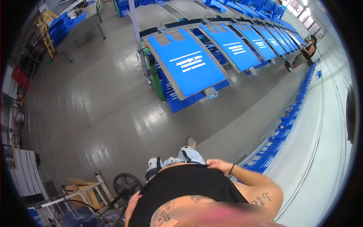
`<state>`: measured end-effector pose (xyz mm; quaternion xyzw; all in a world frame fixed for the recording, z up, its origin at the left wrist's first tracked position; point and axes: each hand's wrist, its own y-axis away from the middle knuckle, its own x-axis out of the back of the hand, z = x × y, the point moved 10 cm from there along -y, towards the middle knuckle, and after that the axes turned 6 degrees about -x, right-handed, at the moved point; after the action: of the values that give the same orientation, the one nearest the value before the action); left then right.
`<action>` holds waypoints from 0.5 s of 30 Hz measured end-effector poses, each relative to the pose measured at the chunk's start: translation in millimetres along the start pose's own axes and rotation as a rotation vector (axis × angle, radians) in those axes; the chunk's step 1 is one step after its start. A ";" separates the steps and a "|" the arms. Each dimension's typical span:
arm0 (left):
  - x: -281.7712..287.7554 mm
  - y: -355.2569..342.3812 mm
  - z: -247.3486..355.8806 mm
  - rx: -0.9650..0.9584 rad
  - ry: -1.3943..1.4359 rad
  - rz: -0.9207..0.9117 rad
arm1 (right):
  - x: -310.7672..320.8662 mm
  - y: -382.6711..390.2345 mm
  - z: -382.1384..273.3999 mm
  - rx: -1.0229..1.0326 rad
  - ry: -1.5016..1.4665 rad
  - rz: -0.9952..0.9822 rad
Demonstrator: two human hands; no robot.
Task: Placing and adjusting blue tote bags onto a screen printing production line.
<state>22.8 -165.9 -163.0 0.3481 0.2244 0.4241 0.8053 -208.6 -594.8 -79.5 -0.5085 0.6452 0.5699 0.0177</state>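
Note:
The hem of a black sleeveless top is pinched in my right hand, its fingers closed and a dark band round the wrist. My left hand is low at the other side of the same top, its fingertips closed on the cloth edge; part of this hand is hidden by the fabric. Both hands are well apart from the printing boards. Ahead, a blue fabric bag panel with white print lies flat on the nearest tilted board.
More boards with blue panels run back to the right, where another person stands. Blue printed bags line the right wall. Lower left are a black wheel and a cardboard box; a yellow ladder stands far left.

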 end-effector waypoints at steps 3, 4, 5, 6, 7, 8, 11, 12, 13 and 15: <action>-106.3 -46.6 65.5 -0.189 -0.115 -0.061 | 87.0 33.0 -34.7 0.198 0.256 0.252; -134.3 -67.0 100.6 -0.245 -0.167 -0.078 | 128.1 40.4 -61.0 0.349 0.498 0.419; -146.7 -86.7 137.4 -0.307 -0.308 0.104 | 152.8 46.1 -92.9 0.469 0.470 0.564; -171.6 -89.9 171.8 -0.134 -0.210 0.229 | 170.8 58.0 -121.3 0.573 0.429 0.720; -195.0 -109.1 198.1 -0.104 -0.032 0.096 | 163.2 53.1 -134.6 0.569 0.039 0.581; -212.3 -121.0 214.6 -0.084 0.152 -0.040 | 170.6 55.8 -134.4 0.551 0.041 0.570; -311.7 -75.1 231.1 -0.027 -0.396 -0.418 | 199.3 65.2 -122.1 0.268 0.589 0.653; -349.4 -57.7 231.3 -0.238 -0.560 -0.638 | 242.4 67.1 -106.3 0.333 0.620 0.733; -351.8 -66.2 200.4 -0.153 -0.348 -0.612 | 238.0 79.4 -117.9 0.327 0.508 0.731; -362.7 -88.8 245.1 -0.189 -0.428 -0.427 | 256.0 65.0 -127.1 0.318 0.577 0.740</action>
<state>34.9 -596.5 -44.7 0.2981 0.0778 0.1815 0.9339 -305.3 -864.2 -142.7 -0.3736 0.8400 0.2682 -0.2877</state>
